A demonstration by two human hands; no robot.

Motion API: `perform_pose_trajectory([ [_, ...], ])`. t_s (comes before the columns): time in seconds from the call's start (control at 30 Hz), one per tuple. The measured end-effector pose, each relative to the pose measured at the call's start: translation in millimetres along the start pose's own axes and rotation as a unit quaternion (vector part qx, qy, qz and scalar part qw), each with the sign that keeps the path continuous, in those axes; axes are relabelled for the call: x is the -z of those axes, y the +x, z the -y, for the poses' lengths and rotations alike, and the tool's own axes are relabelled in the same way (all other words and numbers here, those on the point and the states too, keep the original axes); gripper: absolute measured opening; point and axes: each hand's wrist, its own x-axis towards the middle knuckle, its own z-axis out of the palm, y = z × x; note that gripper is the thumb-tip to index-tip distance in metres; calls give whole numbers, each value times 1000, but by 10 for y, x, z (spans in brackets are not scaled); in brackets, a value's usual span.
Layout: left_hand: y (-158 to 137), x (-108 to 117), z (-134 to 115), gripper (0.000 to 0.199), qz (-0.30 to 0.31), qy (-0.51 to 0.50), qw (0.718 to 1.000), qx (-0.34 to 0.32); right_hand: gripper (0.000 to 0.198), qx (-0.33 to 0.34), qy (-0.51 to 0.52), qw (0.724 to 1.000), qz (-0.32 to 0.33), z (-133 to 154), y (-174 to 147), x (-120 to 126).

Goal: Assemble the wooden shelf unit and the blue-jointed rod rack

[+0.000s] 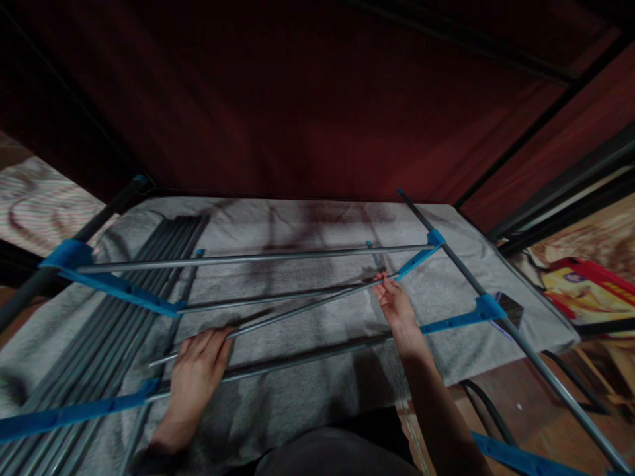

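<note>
A thin grey metal rod (297,311) slants across the rack frame, its left end lying free past my left hand. My left hand (201,363) is closed over the rod near that end, palm down. At the other end, my right hand (394,301) pinches the rod beside the tip of a blue plastic bracket (417,263). Whether the rod sits in the bracket I cannot tell. Another rod (258,258) spans from this bracket piece to a blue bracket (124,285) on the left. A dark upright pole (461,268) runs through the right-hand brackets.
Several grey tubes (124,317) lie side by side at the left on a grey blanket (317,228). A dark red panel (297,112) rises behind. To the right are a red and yellow box (590,287) and a small dark flat object (512,311).
</note>
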Motion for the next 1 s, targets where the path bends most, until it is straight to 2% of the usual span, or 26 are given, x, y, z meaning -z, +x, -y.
perform_pose_trajectory([
  [0.6, 17, 12, -18, 24, -2, 11, 1000, 13, 14, -3, -12, 1000, -4, 10, 7, -10],
  [1.0, 80, 49, -36, 27, 14, 11, 999, 45, 16, -12, -3, 1000, 6, 49, -3, -17],
])
